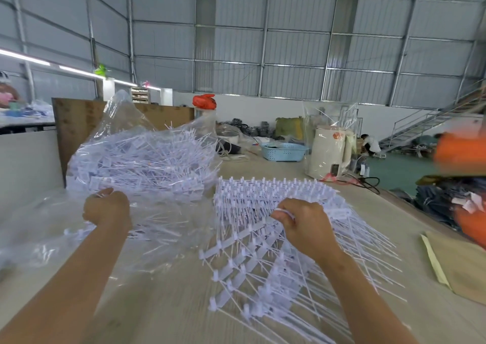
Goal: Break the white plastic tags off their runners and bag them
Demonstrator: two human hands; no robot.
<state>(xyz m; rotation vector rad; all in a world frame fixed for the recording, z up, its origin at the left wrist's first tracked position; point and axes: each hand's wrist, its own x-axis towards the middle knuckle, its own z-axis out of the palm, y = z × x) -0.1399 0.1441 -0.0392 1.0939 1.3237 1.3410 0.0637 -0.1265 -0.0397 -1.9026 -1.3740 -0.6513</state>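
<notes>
Big metal-clad shed, grey panel walls, steel stairs far right. Pale wood bench (163, 304) fills the foreground.

Left side of bench: clear plastic bag (123, 122), mouth gaping open toward the camera, packed with loose white tags (142, 164). Bag film spreads flat over the bench toward the near left edge, a few tags scattered on it.

Left hand (106, 209) sits at the bag mouth, just in front of the tag heap. Fingers curled in, seen from the back; cannot tell whether it has hold of tags or bag film, the grip side is hidden.

Right of centre: stack of tag runners (263, 259) fanned out on the bench, tags still attached in rows, thin tails pointing right and toward the camera. Far end of the stack curves up off the bench.

Right hand (305, 222) is on top of that stack, near its middle. Fingers curled, thumb and forefinger pinching a small bunch of white tags at the left side of the fist. Stack lies under and all around the hand; bag is well left of it, past the gap between the two piles.

Behind: blue basket (284, 152), cream kettle (328, 154) inside clear wrapping, red bag (204, 101) on a jar. Brown envelope (462, 267) at right edge of bench.
</notes>
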